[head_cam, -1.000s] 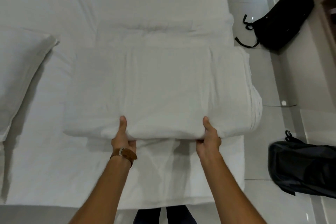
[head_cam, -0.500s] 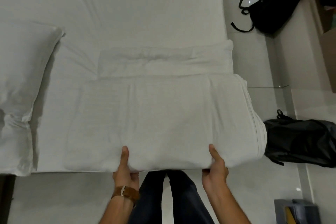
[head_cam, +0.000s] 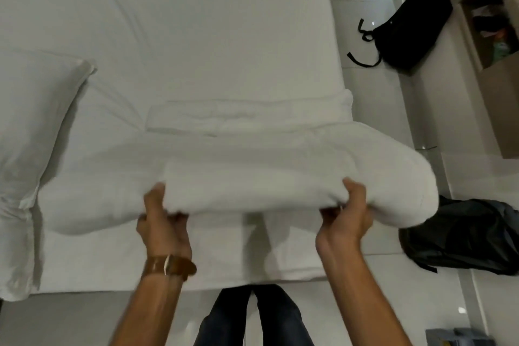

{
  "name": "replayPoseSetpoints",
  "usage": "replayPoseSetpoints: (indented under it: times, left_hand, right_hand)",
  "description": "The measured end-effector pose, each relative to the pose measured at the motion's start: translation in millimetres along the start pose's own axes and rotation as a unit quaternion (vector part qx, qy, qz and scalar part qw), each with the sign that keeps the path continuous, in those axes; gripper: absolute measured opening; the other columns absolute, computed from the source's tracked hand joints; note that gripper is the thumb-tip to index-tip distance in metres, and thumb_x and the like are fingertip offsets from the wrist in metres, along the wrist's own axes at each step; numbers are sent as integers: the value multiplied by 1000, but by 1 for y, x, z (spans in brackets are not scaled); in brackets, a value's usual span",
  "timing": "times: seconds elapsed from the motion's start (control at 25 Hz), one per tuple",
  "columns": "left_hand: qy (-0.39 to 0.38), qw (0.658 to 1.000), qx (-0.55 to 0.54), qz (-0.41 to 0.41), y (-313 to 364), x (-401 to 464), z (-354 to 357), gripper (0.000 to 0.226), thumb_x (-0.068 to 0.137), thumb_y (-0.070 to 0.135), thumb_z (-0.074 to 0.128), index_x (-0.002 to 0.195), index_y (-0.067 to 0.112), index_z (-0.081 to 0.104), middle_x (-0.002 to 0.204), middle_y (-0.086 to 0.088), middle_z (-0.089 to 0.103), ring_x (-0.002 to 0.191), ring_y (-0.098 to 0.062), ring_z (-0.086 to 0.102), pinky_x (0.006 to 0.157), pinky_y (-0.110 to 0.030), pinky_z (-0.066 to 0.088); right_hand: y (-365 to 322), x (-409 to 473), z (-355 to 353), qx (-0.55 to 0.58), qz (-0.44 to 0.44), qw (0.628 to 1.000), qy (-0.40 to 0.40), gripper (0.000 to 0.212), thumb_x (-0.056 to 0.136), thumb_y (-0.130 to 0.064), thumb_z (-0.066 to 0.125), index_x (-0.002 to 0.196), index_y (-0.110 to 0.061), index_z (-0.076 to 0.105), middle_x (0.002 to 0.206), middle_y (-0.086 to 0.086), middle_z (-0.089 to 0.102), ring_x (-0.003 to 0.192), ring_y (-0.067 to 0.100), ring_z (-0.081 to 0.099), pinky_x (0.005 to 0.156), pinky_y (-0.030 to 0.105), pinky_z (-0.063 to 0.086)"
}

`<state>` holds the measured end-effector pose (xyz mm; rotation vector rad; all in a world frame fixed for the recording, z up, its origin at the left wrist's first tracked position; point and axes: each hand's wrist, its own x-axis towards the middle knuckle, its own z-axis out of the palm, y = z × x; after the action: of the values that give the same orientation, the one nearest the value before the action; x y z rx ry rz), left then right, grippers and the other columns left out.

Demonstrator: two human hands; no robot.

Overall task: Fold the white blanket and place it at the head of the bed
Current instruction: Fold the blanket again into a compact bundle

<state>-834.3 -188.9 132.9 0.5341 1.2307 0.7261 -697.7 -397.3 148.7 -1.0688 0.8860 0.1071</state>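
The white blanket (head_cam: 238, 177) is folded into a thick rectangular bundle and hangs lifted above the near edge of the bed (head_cam: 196, 22), its two ends sagging. My left hand (head_cam: 161, 222) grips its near edge from below, thumb on top, a brown watch strap on the wrist. My right hand (head_cam: 346, 216) holds the same edge further right in the same way. A smaller folded white piece (head_cam: 247, 115) lies on the sheet just beyond the bundle.
A white pillow (head_cam: 31, 132) lies at the left side of the bed. One black backpack (head_cam: 407, 28) leans at the far right on the tiled floor, another dark bag (head_cam: 463, 236) sits right of the bed corner. A wooden shelf unit (head_cam: 494, 50) stands at the right.
Both hands have raised the folded blanket off the bed; its ends now droop and it sits higher and closer to me. The view has shifted back toward the bed.
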Motion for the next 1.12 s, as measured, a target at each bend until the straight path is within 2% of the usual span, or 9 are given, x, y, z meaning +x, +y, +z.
replayPoseSetpoints:
  times: [0.12, 0.24, 0.36, 0.48, 0.64, 0.76, 0.92, 1.04, 1.12]
  left_hand:
    - [-69, 995, 5, 75, 27, 62, 90, 18, 98, 19, 71, 112, 10, 75, 95, -3, 81, 88, -18, 79, 79, -34, 65]
    - [-153, 957, 182, 165, 27, 133, 162, 33, 103, 19, 65, 133, 6, 68, 125, -12, 76, 119, -24, 73, 106, -38, 57]
    - [-253, 762, 545, 242, -16, 196, 184, 63, 108, 36, 57, 163, 12, 38, 170, -9, 37, 158, -24, 33, 129, -35, 24]
    - [-261, 502, 748, 346, -55, 228, 173, 76, 109, 57, 36, 170, 17, 15, 179, -10, 7, 165, -32, 4, 132, -47, 2]
    - [-240, 418, 789, 380, -70, 250, 166, 79, 107, 68, 14, 171, 23, 3, 179, -7, -3, 166, -29, -7, 132, -50, -4]
    - [-241, 397, 797, 387, -71, 253, 168, 79, 106, 68, 11, 171, 24, 4, 180, -5, -2, 166, -28, -7, 132, -50, -5]
    - [-251, 402, 797, 374, -68, 261, 196, 78, 106, 68, 7, 171, 25, 9, 180, -1, 3, 166, -26, -3, 132, -50, -5]
    - [-267, 400, 799, 360, -62, 282, 226, 79, 104, 70, 4, 170, 27, 13, 179, -1, 7, 166, -26, 3, 133, -49, -1]
    - [-273, 398, 804, 349, -59, 300, 248, 79, 104, 71, 5, 170, 28, 15, 179, -2, 10, 165, -27, 7, 133, -50, 3]
  right_hand:
    - [-19, 44, 101, -7, -58, 994, -93, 28, 97, -19, 76, 121, -5, 78, 102, 8, 82, 88, 24, 78, 73, 36, 65]
    - [-7, 99, 179, -131, -110, 965, -198, 35, 103, -20, 69, 137, -11, 69, 119, 8, 77, 111, 23, 74, 91, 31, 59]
    - [34, 153, 207, -423, -162, 845, -285, 62, 108, -37, 63, 166, -21, 45, 168, 4, 51, 153, 22, 48, 120, 31, 39]
    - [73, 193, 198, -674, -300, 615, -277, 70, 111, -53, 49, 172, -23, 31, 183, 8, 20, 169, 28, 13, 135, 44, 8]
    - [109, 213, 177, -707, -435, 512, -219, 75, 110, -63, 39, 172, -23, 30, 181, 16, 22, 168, 39, 16, 134, 54, 8]
    - [132, 202, 158, -683, -479, 533, -136, 76, 108, -60, 42, 168, -14, 42, 174, 22, 37, 162, 44, 31, 130, 61, 21]
    - [158, 173, 133, -605, -437, 661, -75, 74, 106, -50, 57, 167, -13, 40, 178, 18, 29, 165, 36, 25, 124, 64, 28]
    - [159, 168, 129, -428, -320, 845, -29, 79, 98, -38, 79, 161, -11, 41, 171, 14, 33, 155, 33, 36, 121, 57, 42]
    - [155, 165, 140, -228, -44, 972, 37, 94, 80, -44, 96, 154, -9, 48, 148, 12, 55, 127, 26, 60, 106, 42, 53]
